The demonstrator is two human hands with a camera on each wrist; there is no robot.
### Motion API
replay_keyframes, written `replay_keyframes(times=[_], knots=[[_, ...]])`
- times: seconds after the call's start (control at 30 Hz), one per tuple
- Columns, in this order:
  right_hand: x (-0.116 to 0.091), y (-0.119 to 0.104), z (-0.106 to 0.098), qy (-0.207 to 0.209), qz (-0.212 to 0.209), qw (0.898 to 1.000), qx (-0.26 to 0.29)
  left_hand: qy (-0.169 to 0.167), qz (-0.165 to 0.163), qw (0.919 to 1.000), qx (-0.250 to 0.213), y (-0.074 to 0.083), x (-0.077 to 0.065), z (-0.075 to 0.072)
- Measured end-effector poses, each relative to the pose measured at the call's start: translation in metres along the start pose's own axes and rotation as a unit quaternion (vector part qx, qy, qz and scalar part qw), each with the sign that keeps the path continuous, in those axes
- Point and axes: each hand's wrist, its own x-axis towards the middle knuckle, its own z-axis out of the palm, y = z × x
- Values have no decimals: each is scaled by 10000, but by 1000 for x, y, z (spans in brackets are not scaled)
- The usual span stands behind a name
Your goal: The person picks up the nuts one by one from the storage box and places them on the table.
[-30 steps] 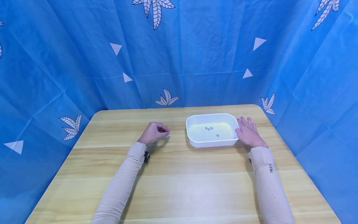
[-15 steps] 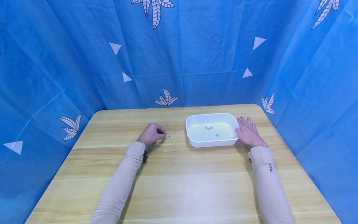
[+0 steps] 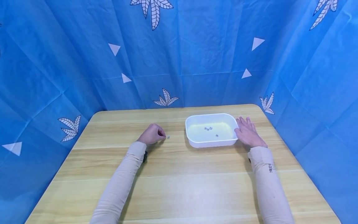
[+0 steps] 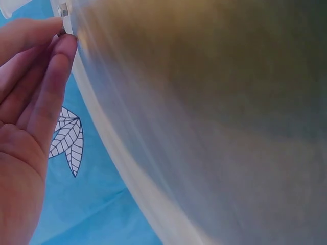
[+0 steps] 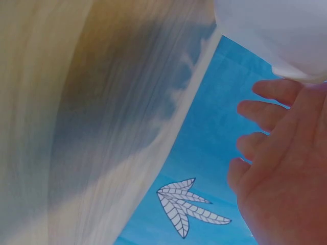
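Note:
My left hand (image 3: 152, 134) is low over the table at left of centre, thumb and forefinger tips together. In the left wrist view a small dark bit of metal (image 4: 62, 32) shows pinched between them, mostly covered by the fingertips. Just beyond the tips, a small silvery metal piece (image 3: 168, 137) lies on the wood. My right hand (image 3: 248, 133) lies along the right end of a white plastic tray (image 3: 209, 144); its thumb is at the rim and its fingers are straight and spread. Several similar small silvery pieces (image 3: 208, 129) lie in the tray.
The wooden table (image 3: 179, 186) runs back to a blue curtain (image 3: 179, 46) with white leaf and triangle prints, which also closes in both sides. Bare tabletop separates the loose piece from the tray's left wall.
My left hand has shifted slightly left and lower, its fingertips moving from above the loose piece to beside it. My right hand and the tray have stayed in place.

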Motion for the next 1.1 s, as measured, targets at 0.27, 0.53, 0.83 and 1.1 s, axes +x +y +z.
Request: replay_keyframes(times=[0.27,0.53,0.83,1.1], knots=[[-1,0,0,-25,27,10000,68,-157,-95,9995,275,5,2,0],[-1,-2,-1,-21,24,10000,28,-176,-225,9991,317,7,0,0],[0,0,0,-11,-4,10000,3,-171,-215,9991,312,8,0,1],[-1,-1,0,-2,-5,10000,28,-187,-178,9991,342,7,0,2]])
